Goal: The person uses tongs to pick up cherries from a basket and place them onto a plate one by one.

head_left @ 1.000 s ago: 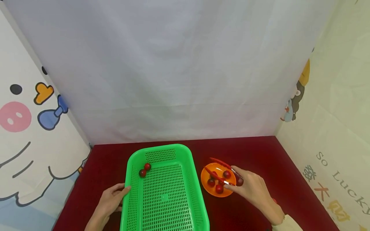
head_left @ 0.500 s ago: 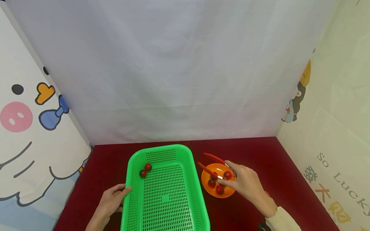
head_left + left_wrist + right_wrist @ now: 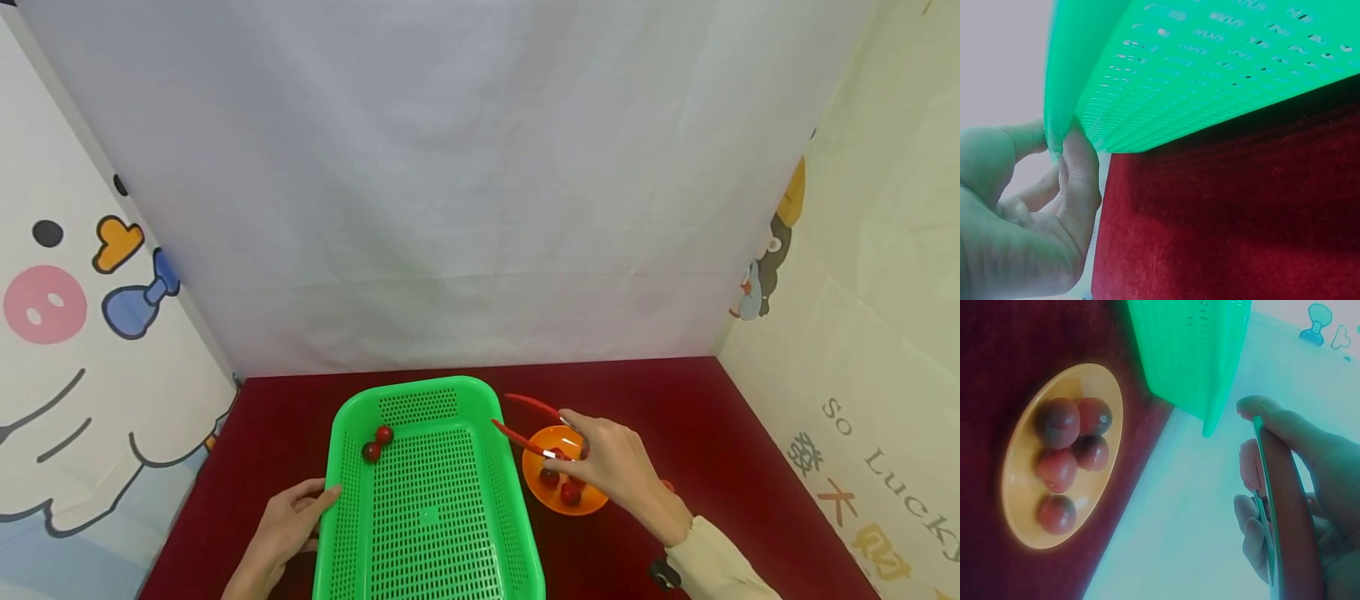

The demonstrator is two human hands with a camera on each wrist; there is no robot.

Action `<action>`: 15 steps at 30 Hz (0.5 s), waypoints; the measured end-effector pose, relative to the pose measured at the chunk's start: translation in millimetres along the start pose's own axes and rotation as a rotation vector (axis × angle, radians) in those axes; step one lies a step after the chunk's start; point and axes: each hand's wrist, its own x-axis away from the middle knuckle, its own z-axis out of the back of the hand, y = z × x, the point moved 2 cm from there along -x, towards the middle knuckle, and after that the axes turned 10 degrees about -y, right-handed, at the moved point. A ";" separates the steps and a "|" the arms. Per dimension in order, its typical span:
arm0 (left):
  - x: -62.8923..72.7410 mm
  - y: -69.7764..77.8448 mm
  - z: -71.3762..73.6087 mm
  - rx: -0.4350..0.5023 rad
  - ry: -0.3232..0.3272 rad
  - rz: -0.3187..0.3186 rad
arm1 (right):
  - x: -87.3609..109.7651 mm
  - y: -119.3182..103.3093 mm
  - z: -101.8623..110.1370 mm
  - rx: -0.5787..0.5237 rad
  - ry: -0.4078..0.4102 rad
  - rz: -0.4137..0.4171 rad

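Observation:
My left hand [image 3: 288,521] pinches the left rim of a green plastic basket [image 3: 431,487]; in the left wrist view its thumb and fingers [image 3: 1082,169] lie on either side of the edge. Inside the basket, two small round red fruits [image 3: 378,442] sit together at the far left. My right hand [image 3: 611,458] holds red-tipped tongs [image 3: 522,441] with metal on the arms. Their tips stand apart by the basket's right rim, with no fruit visible between them. Below that hand is an orange plate [image 3: 537,493]. Several dark red round fruits [image 3: 1058,470] lie on it, partly hidden in the head view.
A dark red cloth [image 3: 645,392] covers the table. Behind it hangs a pale curtain [image 3: 480,208], with printed cloths at both sides. A small red thing [image 3: 667,485] shows beside my right forearm, and a black object [image 3: 663,573] lies by the sleeve.
My right hand has carried the tongs leftward from over the orange plate to the basket's right rim. The left hand, basket and its two fruits have stayed put.

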 end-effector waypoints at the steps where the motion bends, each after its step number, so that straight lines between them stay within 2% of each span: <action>1: 0.0 0.1 -0.2 -0.001 -0.001 -0.001 | -1.6 -0.7 -0.8 0.002 -0.003 -0.001; 15: -1.7 0.7 1.2 -0.023 -0.008 0.014 | -24.3 -14.6 -10.2 -0.003 -0.057 0.038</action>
